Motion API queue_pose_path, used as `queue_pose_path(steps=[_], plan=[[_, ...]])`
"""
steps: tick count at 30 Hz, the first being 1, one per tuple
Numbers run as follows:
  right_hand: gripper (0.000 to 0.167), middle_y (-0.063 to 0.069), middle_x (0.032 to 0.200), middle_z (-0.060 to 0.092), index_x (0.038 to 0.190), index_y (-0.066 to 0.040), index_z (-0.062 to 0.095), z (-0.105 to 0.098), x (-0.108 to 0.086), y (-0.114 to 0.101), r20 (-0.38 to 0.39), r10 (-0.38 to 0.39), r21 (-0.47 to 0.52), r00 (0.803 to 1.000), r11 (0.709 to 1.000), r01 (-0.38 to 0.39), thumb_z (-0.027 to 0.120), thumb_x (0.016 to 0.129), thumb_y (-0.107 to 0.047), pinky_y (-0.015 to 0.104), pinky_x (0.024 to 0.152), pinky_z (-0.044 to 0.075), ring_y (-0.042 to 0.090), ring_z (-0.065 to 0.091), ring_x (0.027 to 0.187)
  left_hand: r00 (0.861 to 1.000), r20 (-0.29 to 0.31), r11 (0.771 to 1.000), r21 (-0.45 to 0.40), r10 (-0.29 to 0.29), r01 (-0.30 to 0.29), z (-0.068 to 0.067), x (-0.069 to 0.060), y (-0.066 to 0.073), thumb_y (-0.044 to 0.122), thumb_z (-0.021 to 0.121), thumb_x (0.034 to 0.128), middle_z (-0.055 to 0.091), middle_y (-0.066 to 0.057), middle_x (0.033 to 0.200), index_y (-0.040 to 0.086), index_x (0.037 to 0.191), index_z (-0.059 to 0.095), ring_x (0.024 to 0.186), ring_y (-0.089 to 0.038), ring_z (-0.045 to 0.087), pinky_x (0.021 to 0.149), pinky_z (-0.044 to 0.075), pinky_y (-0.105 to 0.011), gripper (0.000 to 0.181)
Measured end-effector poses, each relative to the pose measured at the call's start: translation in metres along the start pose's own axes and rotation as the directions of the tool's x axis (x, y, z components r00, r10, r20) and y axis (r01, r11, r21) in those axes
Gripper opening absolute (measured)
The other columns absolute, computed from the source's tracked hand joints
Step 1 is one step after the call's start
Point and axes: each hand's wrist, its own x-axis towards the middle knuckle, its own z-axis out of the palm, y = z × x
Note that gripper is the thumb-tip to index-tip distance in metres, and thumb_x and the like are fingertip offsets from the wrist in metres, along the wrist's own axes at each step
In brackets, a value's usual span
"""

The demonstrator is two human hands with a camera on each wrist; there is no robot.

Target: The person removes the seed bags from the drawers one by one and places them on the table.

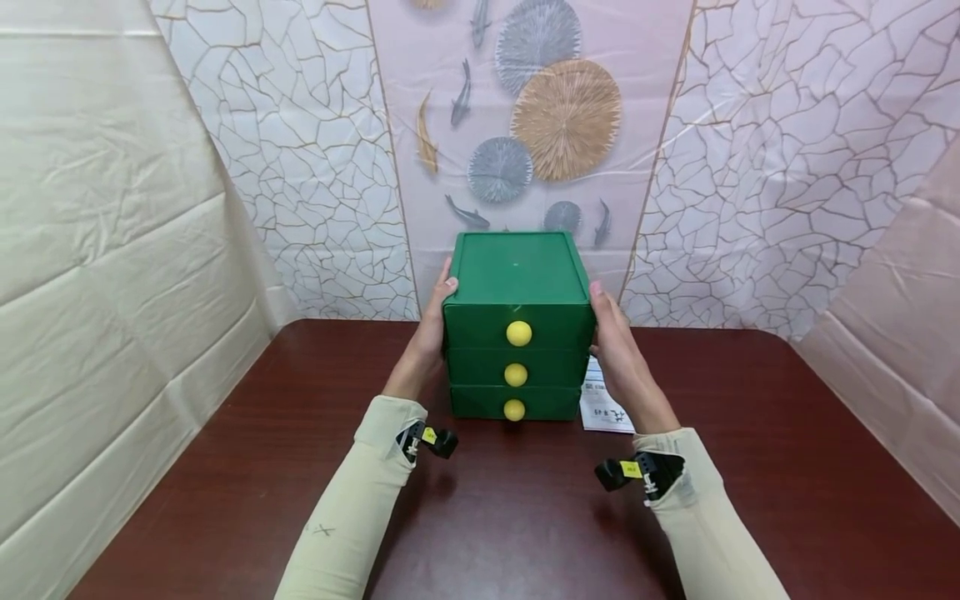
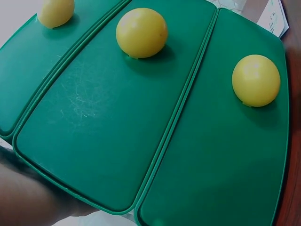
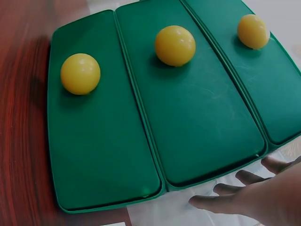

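A green three-drawer box (image 1: pixel 517 271) with round yellow knobs (image 1: pixel 518 333) stands upright on the far part of the table, its drawer fronts facing me. At its left side is my left hand (image 1: pixel 427 329), the fingers extended along the wall and the thumb by the top edge. My right hand (image 1: pixel 618 358) is at the opposite side, its thumb at the upper edge. In the right wrist view the fingers (image 3: pixel 214 203) of that hand look fairly straight beside the box. Most of the left fingers are hidden behind the box in the left wrist view.
The box stands on a dark red-brown table (image 1: pixel 510 508). A white printed paper (image 1: pixel 606 412) lies at the right of the box, partly covered by it. Behind hangs a patterned cloth (image 1: pixel 498 108), and a pale cloth (image 1: pixel 112 250) borders the left.
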Motion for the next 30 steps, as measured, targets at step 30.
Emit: queue_pose_path(steps=[30], plan=[[0.074, 0.015, 0.156, 0.036, 0.167, -0.016, 0.025, 0.006, 0.004, 0.01, -0.043, -0.064, 0.049, 0.997, 0.997, 0.066, 0.042, 0.108, -0.056, 0.065, 0.113, 0.027, 0.028, 0.036, 0.139, 0.99, 0.104, 0.98, 0.165, 0.097, -0.114, -0.027, -0.037, -0.02, 0.08, 0.022, 0.1015, 0.01, -0.003, 0.177, 0.034, 0.171, 0.001, 0.162, -0.027, 0.015, 0.122, 0.022, -0.067, 0.086]])
